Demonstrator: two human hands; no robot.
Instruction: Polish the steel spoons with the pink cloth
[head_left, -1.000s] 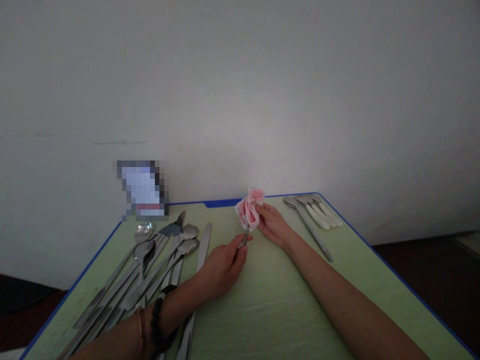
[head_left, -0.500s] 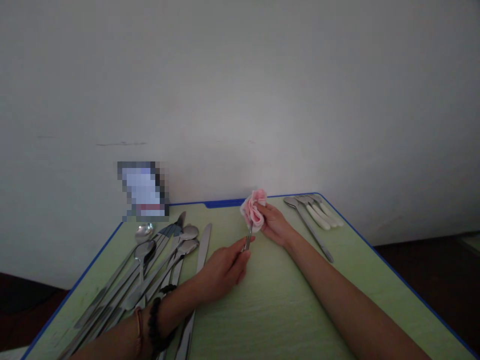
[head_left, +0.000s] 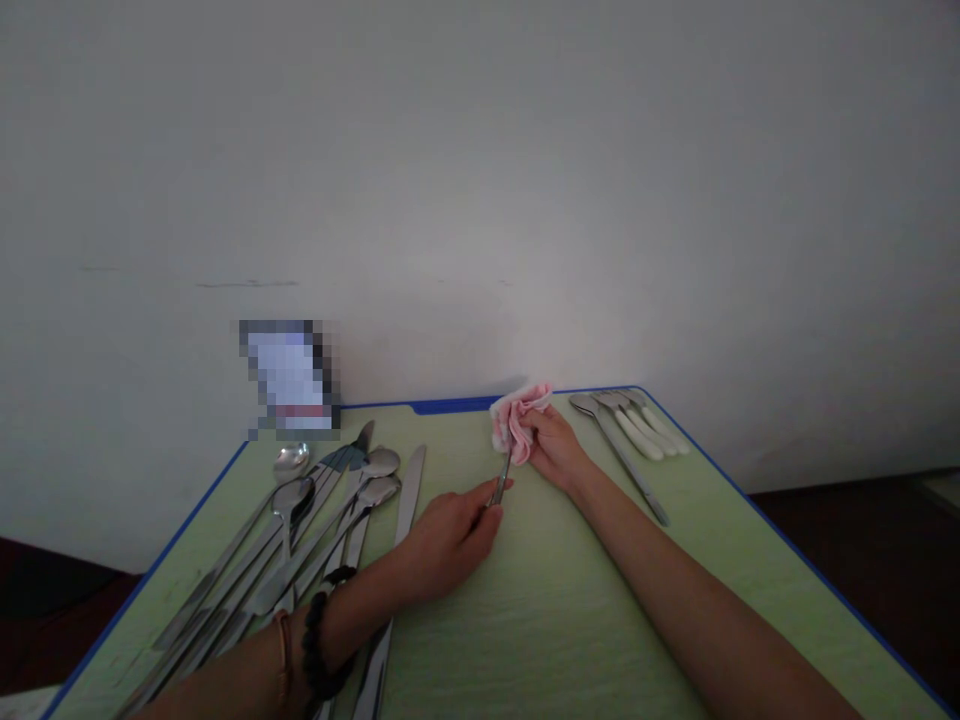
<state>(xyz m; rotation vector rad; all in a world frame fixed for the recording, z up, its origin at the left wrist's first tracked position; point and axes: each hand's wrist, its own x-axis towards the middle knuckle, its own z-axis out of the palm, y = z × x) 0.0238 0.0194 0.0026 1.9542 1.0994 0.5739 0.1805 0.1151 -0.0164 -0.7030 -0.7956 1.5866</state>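
Observation:
My left hand [head_left: 450, 540], with a black beaded bracelet at the wrist, is closed around a slim metal cutlery handle [head_left: 502, 478]. The upper end of that piece goes into a pink and white cloth [head_left: 517, 420], so its kind is hidden. Bunched in folds, the cloth is gripped by my right hand [head_left: 555, 450], whose fingers press it around the metal. Both hands are over the middle of the far half of the table. A long-handled spoon [head_left: 619, 455] lies just right of my right hand.
Several spoons [head_left: 379, 490] and other metal cutlery lie in a pile on the left of the green table [head_left: 570, 620]. A table knife [head_left: 409, 500] lies beside my left forearm. White-handled forks [head_left: 637, 425] are lined up at the far right. A blurred phone-like device [head_left: 289, 375] leans against the wall [head_left: 480, 200].
The cloth has shifted slightly right and its folds have opened toward the upper right. My right hand still grips it, and my left hand keeps its hold on the cutlery handle.

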